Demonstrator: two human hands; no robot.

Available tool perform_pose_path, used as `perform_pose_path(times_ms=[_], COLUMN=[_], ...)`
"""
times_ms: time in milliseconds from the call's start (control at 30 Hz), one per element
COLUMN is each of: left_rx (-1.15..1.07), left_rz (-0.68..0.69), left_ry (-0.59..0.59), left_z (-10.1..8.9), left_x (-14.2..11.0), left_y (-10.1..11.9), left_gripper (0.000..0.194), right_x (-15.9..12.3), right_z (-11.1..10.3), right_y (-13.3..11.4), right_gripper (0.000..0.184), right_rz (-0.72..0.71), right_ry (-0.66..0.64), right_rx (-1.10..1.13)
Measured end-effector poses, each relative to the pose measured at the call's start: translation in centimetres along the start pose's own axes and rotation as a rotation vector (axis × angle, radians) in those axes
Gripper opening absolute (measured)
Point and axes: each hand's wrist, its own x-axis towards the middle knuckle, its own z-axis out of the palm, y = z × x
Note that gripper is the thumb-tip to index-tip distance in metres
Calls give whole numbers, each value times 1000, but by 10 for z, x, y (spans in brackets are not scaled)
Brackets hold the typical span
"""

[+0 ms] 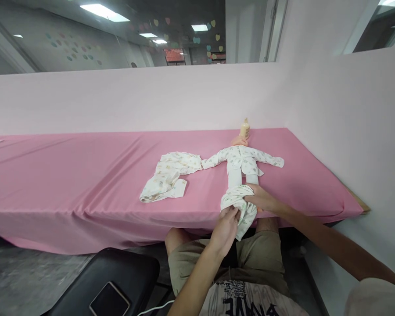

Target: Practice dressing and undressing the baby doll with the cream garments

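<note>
A doll lies on its back on the pink cloth, head toward the wall, arms spread, in a white patterned baby jacket. White patterned baby pants are bunched around its lower legs and hang over the near edge. My left hand grips the pants from below with its fingers pinched together. On the other side, my right hand has its fingers closed on the gathered fabric beside the right-hand leg. The doll's feet are mostly hidden by the fabric and my hands.
Left of the doll, another white patterned garment lies on the pink-covered table. A cream bottle stands beyond the doll's head. A phone rests on a black stool. White walls bound the table behind and at right.
</note>
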Motion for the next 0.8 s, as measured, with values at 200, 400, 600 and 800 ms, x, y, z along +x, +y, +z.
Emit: perform_pose_path(times_ms=[200, 400, 600, 800], left_rx=[665, 765, 973, 1005], left_rz=[324, 465, 489, 430], left_ry=[52, 139, 169, 233], left_z=[-14, -15, -17, -21], left_x=[-2, 2, 6, 8], left_y=[-10, -12, -13, -8], left_gripper=[13, 12, 13, 14], right_x=[1, 2, 2, 1], right_z=[3, 10, 10, 10], right_y=[6, 13, 4, 10], right_gripper=[28, 29, 33, 32], right_rz=[1, -33, 75, 112], right_ry=[67, 141, 92, -2], right_rx=[-51, -71, 66, 234])
